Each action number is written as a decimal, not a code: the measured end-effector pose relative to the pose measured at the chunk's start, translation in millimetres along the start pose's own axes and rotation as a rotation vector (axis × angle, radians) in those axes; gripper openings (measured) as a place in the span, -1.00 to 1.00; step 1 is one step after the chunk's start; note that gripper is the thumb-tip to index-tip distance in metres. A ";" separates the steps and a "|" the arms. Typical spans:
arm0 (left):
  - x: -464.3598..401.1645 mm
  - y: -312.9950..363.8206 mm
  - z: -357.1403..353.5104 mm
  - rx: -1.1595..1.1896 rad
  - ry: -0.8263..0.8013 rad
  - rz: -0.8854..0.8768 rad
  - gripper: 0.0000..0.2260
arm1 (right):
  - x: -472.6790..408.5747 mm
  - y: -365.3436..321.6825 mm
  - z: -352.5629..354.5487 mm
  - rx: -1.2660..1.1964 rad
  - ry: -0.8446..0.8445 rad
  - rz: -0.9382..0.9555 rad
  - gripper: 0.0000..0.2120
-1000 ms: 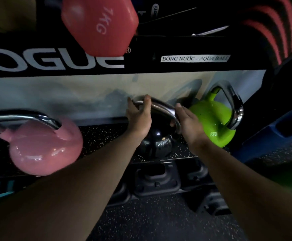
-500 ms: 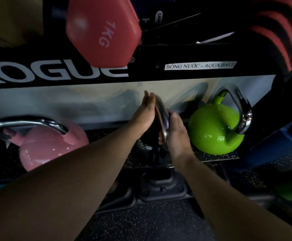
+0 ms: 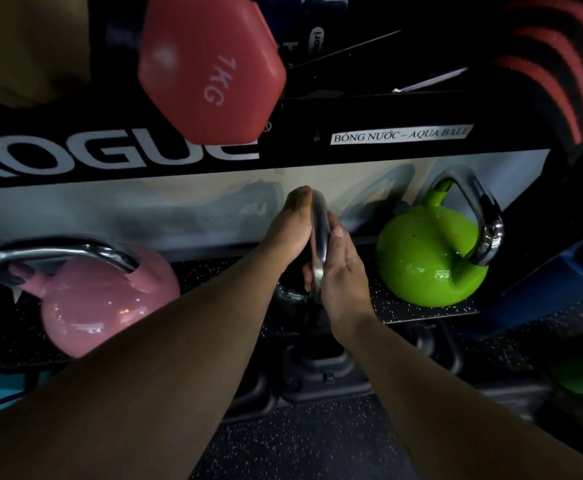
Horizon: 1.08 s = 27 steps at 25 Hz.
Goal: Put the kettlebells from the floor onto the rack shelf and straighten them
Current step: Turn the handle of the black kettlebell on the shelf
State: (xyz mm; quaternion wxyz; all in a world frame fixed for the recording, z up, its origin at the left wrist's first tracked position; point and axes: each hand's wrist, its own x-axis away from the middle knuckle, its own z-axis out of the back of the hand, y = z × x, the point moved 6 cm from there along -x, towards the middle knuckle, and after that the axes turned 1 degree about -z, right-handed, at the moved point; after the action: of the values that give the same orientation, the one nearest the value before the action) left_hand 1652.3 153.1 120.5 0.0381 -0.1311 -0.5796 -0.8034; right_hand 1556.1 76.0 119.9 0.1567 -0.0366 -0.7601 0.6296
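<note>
Turned edge-on since a second ago, the black kettlebell (image 3: 293,299) sits mid-shelf, its chrome handle (image 3: 319,237) pressed between the left hand (image 3: 292,233) and right hand (image 3: 343,271), both grasping it. Left stands a pink kettlebell (image 3: 103,306), right a green kettlebell (image 3: 425,258), on the speckled rack shelf (image 3: 421,306). A red 1KG dumbbell (image 3: 210,67) overhangs above.

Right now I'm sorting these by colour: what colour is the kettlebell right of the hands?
Bright green kettlebell with a chrome handle, clearest in the head view.
</note>
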 end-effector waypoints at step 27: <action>65.5 -5.0 87.8 -1.033 0.218 -0.332 -0.56 | -2.1 -40.9 15.5 0.745 0.156 0.233 -0.73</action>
State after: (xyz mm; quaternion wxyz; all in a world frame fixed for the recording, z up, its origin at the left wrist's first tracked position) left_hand 1602.8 243.4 158.4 -0.0986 0.0442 -0.1156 -0.9874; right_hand 1559.4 52.5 156.7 0.1441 -0.1110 -0.4562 0.8711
